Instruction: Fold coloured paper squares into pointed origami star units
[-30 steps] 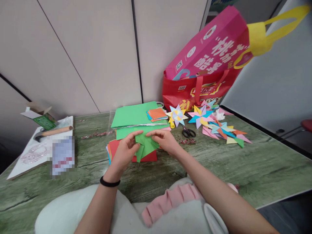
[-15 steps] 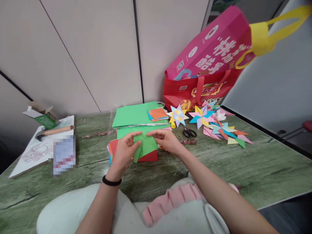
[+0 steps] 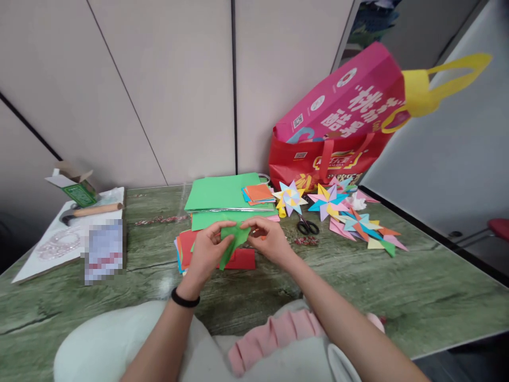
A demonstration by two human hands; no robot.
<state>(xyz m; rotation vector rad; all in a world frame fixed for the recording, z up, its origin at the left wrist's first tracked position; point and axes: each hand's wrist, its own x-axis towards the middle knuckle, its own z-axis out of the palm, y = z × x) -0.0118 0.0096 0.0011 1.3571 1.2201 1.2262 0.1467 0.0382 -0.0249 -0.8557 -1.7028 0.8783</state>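
A small piece of green paper (image 3: 234, 241), partly folded, is held up between my two hands above the table. My left hand (image 3: 210, 246) pinches its left side between thumb and fingers. My right hand (image 3: 270, 241) grips the upper right edge, also in a pinch. Beneath the paper lie red sheets (image 3: 244, 260), with other coloured sheets fanned out at the left. Just behind my hands is a stack of green sheets (image 3: 218, 192), and small orange squares (image 3: 258, 192) rest on its right part.
Folded paper stars (image 3: 326, 201) and loose folded pieces (image 3: 366, 228) lie to the right, near black scissors (image 3: 307, 227). Behind them stands a red bag (image 3: 294, 162) holding a pink box (image 3: 358, 90). At left, a hammer (image 3: 99, 210) and a green box (image 3: 79, 193) sit on a white board (image 3: 43, 254).
The green paper has narrowed in view, its right part turned or folded inward. My right hand has shifted slightly down and left. The whole view has tilted up a little.
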